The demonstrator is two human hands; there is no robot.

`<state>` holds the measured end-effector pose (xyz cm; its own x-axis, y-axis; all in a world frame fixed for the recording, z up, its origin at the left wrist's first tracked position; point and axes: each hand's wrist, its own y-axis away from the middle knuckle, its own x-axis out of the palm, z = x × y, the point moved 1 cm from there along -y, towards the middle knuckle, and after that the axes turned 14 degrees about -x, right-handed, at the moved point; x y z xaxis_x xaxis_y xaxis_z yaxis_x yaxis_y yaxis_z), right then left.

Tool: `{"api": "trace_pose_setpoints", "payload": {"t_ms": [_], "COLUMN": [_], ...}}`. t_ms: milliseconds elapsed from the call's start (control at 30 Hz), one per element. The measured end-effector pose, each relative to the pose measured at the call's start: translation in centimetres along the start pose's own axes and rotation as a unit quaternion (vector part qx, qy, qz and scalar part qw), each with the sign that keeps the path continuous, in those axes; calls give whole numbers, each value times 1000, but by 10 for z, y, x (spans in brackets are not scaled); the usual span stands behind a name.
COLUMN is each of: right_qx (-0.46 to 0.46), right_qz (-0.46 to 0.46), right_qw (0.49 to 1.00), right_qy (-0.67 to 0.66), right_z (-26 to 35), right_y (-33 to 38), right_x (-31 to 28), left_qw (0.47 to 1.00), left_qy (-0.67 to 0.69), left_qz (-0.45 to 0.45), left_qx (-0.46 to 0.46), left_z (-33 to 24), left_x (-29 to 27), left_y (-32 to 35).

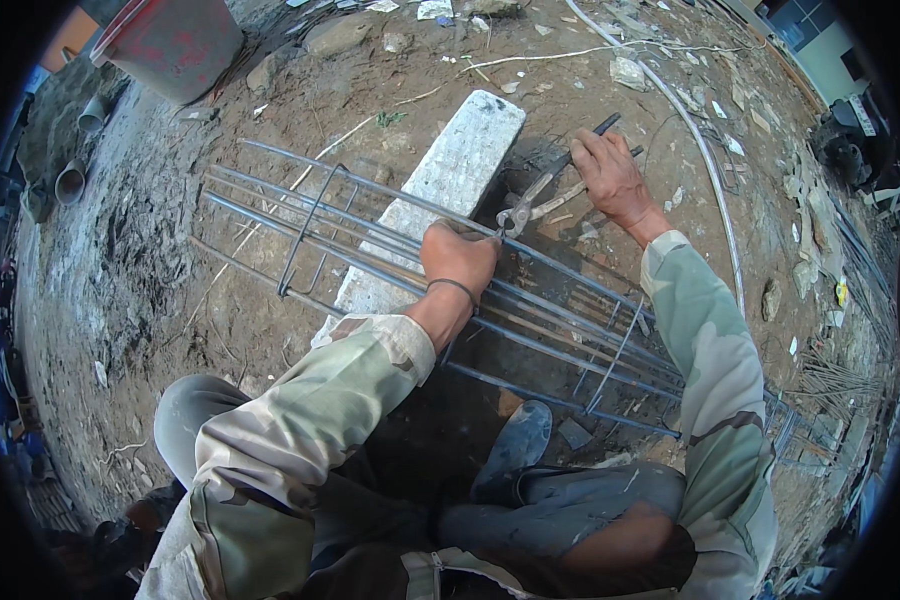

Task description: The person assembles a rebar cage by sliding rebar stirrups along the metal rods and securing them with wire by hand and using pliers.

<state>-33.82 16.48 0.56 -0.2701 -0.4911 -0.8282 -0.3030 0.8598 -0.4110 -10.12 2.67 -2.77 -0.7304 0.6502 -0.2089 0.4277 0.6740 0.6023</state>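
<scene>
Fingers of my left hand [457,257] are curled tight around a bar of the rebar cage [420,260], fist closed on top of it, a dark band round the wrist. My right hand [610,178] grips the dark handles of the pincers [542,192], fingers pressed together over them; the tool's head sits right at the cage bar, just beside my left knuckles. I cannot tell whether the head is biting on tie wire, it is too small to see.

Taking the cage as my landmark: it lies lengthways across the dirt, long thin bars running from upper left to lower right, with bent stirrups [308,235] looped around them. Under its middle lies a pale concrete block [440,190], propping the bars off the ground. Beyond the cage's far left end stands a red bucket [175,40]. Nearer me than the cage, my grey shoe [515,445] rests on the soil below the bars. A long pale rod [705,160] curves over the ground past the cage's right side.
</scene>
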Motion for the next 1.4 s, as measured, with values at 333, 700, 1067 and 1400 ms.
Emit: {"api": "trace_pose_setpoints", "payload": {"t_ms": [333, 700, 1067, 1400], "right_qx": [-16, 226, 277, 197], "right_qz": [48, 337, 380, 517], "right_qw": [998, 753, 669, 688], "right_qy": [36, -518, -575, -470], "right_z": [-11, 23, 1, -40], "right_y": [-23, 23, 18, -38], "right_x": [-25, 40, 13, -33], "left_qw": [1000, 996, 998, 997], "left_qy": [-15, -61, -18, -32], "left_qz": [-17, -39, 34, 20], "left_qx": [-4, 59, 40, 61], "left_z": [4, -4, -2, 2], "left_x": [0, -2, -5, -5], "left_y": [-4, 14, 12, 6]}}
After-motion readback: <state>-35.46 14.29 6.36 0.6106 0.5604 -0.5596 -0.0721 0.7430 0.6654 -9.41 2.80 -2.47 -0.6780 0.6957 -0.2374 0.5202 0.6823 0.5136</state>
